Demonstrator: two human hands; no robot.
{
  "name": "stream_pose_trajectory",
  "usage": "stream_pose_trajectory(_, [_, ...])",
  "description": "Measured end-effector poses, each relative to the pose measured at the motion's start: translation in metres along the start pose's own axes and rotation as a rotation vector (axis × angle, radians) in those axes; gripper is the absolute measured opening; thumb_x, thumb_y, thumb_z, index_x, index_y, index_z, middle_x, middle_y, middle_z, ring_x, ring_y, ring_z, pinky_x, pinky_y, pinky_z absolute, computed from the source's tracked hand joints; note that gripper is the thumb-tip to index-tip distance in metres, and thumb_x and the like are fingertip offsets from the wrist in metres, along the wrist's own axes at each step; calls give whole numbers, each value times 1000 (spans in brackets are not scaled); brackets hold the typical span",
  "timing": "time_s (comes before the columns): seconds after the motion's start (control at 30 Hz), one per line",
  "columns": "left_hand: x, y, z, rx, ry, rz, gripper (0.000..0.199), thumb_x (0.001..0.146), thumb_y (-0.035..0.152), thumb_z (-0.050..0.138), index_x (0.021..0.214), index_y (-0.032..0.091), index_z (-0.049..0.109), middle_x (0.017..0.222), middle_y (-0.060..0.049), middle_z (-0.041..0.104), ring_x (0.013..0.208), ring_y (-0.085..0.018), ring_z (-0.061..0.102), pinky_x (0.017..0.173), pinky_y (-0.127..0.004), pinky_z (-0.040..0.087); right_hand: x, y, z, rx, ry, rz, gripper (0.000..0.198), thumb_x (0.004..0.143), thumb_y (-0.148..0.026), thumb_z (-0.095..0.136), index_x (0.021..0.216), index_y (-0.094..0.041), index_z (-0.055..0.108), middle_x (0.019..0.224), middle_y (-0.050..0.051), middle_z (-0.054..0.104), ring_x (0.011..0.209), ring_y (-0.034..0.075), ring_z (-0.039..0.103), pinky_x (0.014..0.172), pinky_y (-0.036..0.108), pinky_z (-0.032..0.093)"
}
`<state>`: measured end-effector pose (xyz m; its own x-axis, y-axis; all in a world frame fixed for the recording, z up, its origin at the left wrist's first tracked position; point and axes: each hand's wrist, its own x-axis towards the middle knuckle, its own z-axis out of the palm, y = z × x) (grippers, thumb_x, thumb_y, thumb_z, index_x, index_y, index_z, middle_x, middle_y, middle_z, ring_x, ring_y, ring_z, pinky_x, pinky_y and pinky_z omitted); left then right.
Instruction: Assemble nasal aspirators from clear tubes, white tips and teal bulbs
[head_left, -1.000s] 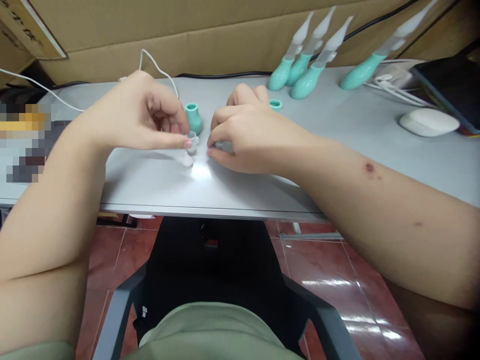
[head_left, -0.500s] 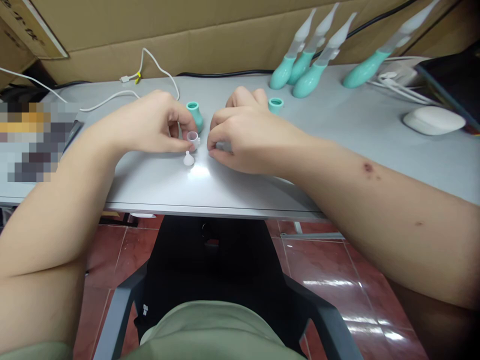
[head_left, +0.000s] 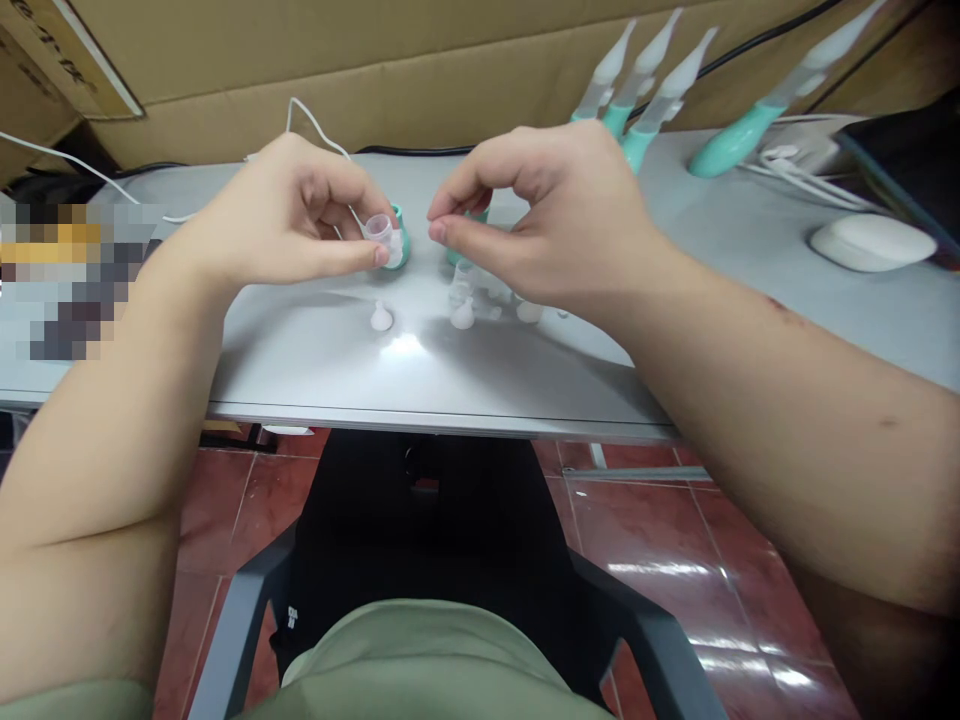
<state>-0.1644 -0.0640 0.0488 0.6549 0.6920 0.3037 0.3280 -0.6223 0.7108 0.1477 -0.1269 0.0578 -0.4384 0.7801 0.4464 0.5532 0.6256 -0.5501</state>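
Observation:
My left hand (head_left: 296, 215) pinches a small clear plastic tube (head_left: 379, 228) between thumb and fingers, raised over the desk with its open end up. Behind it stands a teal rubber bulb (head_left: 398, 250), partly hidden by the tube and fingers. My right hand (head_left: 551, 210) is beside it, thumb and forefinger pinched together; whatever is between the tips is too small to make out. Under that hand are another teal bulb (head_left: 454, 255), a clear tube (head_left: 462, 280) and a white funnel-shaped piece (head_left: 463, 316). A similar white piece (head_left: 381, 317) lies below my left hand.
Teal bulb syringes with clear tubes and white tips (head_left: 739, 135) lean at the back right. A white mouse-like object (head_left: 872, 243) lies at the right. White cable (head_left: 319, 122) runs behind my left hand; cardboard (head_left: 300, 60) walls the back.
My left hand has lifted the clear tube off the desk. My right hand has risen and moved back, uncovering the tube and white pieces beneath it.

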Motion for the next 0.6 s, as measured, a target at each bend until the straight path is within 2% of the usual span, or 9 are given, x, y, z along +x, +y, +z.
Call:
stream_pose_trajectory(0.07, [0, 3, 5, -29, 60, 32, 51, 82, 63, 119, 114, 27, 102, 109, -9, 97, 96, -35, 84, 104, -60, 73, 0, 4, 1, 120, 43, -9, 24, 106, -54, 93, 106, -31, 92, 120, 7, 93, 108, 30, 75, 115, 50, 64])
stream_pose_trajectory(0.23, [4, 8, 18, -80, 117, 100, 46, 85, 61, 119, 111, 28, 101, 107, -7, 97, 91, -32, 82, 95, -58, 74, 3, 6, 9, 312, 71, -68, 38, 102, -67, 101, 94, -31, 90, 112, 6, 92, 104, 29, 79, 110, 49, 68])
stream_pose_trajectory(0.3, [7, 6, 21, -90, 119, 114, 50, 84, 64, 120, 109, 27, 100, 103, -7, 96, 89, -31, 81, 97, -59, 73, 4, 6, 12, 371, 83, -103, 39, 102, -65, 101, 92, -29, 91, 110, 6, 92, 103, 27, 79, 108, 46, 67])
stream_pose_trajectory(0.43, [10, 2, 21, -83, 125, 110, 52, 84, 64, 121, 113, 27, 99, 104, -6, 94, 100, -36, 84, 111, -63, 70, 3, 5, 12, 392, 77, -119, 41, 102, -68, 103, 93, -29, 92, 111, 7, 92, 105, 27, 79, 110, 46, 67])
stream_pose_trajectory(0.5, [9, 1, 22, -58, 143, 131, 53, 84, 65, 121, 113, 27, 99, 102, -6, 94, 95, -33, 83, 104, -60, 71, 1, 4, 10, 353, 77, -81, 41, 102, -71, 102, 96, -31, 94, 115, 7, 93, 109, 29, 80, 115, 47, 67])
stream_pose_trajectory(0.6, [9, 2, 24, -34, 171, 204, 51, 84, 68, 118, 110, 28, 100, 99, -6, 94, 81, -27, 76, 84, -52, 69, 0, 2, 6, 311, 68, -32, 45, 99, -77, 103, 98, -33, 94, 118, 6, 94, 112, 31, 80, 118, 49, 68])
